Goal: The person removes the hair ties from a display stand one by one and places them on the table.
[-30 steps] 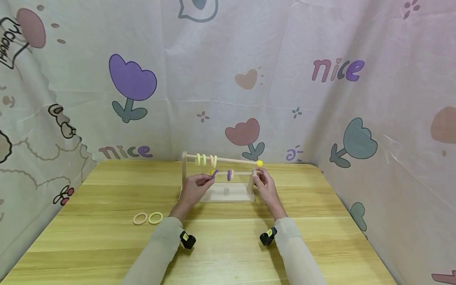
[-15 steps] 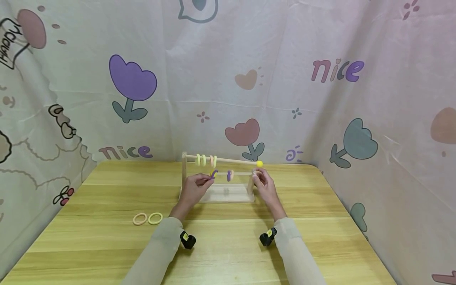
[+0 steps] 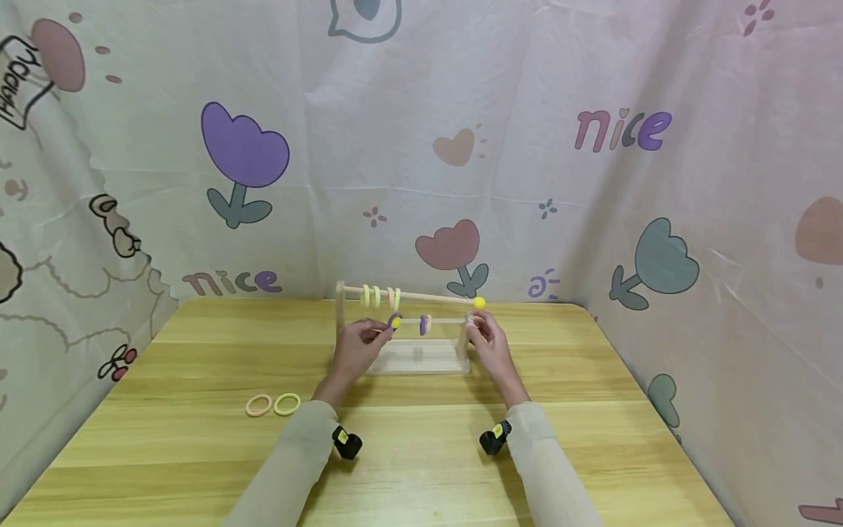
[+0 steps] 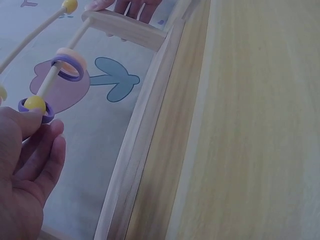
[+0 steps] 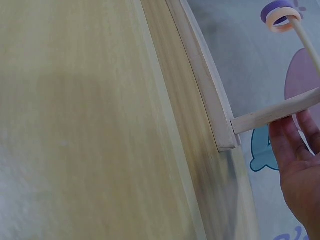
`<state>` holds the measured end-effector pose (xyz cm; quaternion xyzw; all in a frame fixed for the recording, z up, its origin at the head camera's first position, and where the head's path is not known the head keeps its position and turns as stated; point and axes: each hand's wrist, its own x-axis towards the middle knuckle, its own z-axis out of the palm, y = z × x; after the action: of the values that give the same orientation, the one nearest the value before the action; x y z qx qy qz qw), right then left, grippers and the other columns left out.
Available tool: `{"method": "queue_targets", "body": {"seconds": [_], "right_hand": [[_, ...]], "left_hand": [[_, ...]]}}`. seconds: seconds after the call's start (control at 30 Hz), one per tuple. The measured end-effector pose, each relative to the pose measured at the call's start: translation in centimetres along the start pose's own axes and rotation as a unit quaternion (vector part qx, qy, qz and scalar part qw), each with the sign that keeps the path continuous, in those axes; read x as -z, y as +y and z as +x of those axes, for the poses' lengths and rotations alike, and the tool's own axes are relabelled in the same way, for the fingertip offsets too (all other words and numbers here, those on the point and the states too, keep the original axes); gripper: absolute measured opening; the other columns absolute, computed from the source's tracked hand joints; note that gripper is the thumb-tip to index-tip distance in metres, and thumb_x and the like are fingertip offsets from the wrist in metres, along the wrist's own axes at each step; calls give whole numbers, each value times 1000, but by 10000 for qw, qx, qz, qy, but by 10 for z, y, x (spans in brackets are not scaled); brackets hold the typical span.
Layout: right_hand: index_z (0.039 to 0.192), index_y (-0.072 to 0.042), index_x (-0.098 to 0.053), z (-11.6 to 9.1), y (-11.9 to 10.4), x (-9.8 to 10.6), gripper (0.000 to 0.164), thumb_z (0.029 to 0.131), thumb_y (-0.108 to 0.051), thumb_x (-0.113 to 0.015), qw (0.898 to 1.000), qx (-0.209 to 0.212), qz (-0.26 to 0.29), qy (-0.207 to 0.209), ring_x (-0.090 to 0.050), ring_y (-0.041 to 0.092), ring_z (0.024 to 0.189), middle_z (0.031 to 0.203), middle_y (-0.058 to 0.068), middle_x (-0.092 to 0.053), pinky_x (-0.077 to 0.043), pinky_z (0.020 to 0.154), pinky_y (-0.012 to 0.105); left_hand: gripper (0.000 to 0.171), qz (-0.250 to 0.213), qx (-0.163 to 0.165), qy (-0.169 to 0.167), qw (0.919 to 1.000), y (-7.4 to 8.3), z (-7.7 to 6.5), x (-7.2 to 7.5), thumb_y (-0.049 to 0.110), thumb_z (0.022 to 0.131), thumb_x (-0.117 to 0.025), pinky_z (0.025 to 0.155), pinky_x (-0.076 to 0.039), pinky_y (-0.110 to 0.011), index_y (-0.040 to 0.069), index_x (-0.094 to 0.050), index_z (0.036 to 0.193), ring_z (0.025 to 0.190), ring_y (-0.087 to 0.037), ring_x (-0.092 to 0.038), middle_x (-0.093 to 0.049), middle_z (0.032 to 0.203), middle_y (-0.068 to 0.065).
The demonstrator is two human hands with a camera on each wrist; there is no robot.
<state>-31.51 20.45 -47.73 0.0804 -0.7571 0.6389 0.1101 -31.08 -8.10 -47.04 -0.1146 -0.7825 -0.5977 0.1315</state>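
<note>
My left hand (image 3: pixel 356 353) pinches a purple ring (image 4: pixel 48 117) between thumb and fingers. In the left wrist view the ring encircles the yellow ball (image 4: pixel 35 103) at the free end of the lower rod (image 4: pixel 49 84). Farther along that rod hang another purple ring (image 4: pixel 70 77) and a peach ring (image 4: pixel 76 55), side by side. My right hand (image 3: pixel 490 345) grips the top of the short post (image 5: pixel 272 114) of the wooden rack, fingers behind it. On the upper rod (image 3: pixel 437 297) hang several pale yellow rings (image 3: pixel 366 296) and a peach one (image 3: pixel 391 298).
Left of my left forearm, a peach ring (image 3: pixel 248 406) and a yellow ring (image 3: pixel 287 414) lie flat on the wooden table (image 3: pixel 165 446). The rack's base (image 3: pixel 421 357) stands toward the back, before a printed cloth (image 3: pixel 369 146). Another yellow ball (image 3: pixel 479 302) tips the upper rod.
The purple ring in my left hand has turned from nearly edge-on to facing the head camera, and shifted slightly left around the ball. My right hand stays on the post.
</note>
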Motion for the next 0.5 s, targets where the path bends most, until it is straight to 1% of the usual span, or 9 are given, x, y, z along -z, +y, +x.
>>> {"method": "queue_targets", "body": {"seconds": [0.13,0.27,0.37,0.5], "right_hand": [[138,-5,-55,0,0,0,32,107,-12,-56,10000,-1,29,19,-59,21,113,128,26,-61,-53,91,17],[138,-4,-54,0,1,-1,33,107,-13,-56,10000,37,-2,34,-60,18,113,129,26,-61,-53,92,18],[139,-3,-54,1,2,-1,33,107,-13,-56,10000,59,-30,30,-60,15,112,130,27,-61,-53,92,17],[138,-3,-53,0,0,-1,33,107,-13,-55,10000,59,-46,18,-60,15,112,130,27,-61,-53,92,17]], "left_hand": [[15,-61,95,2,9999,1,-1,1,14,94,-76,68,-55,-17,0,-77,98,91,-43,-76,-78,99,-18],[17,-53,163,48,9998,3,-1,1,15,95,-75,65,-54,-18,-1,-76,100,89,-44,-76,-78,97,-20],[17,-57,222,108,9997,3,-1,1,15,96,-74,63,-55,-19,-2,-76,101,89,-44,-75,-77,99,-22],[18,-36,272,216,9994,2,-1,0,14,96,-73,60,-55,-18,-3,-75,103,88,-44,-76,-77,101,-24]]}}
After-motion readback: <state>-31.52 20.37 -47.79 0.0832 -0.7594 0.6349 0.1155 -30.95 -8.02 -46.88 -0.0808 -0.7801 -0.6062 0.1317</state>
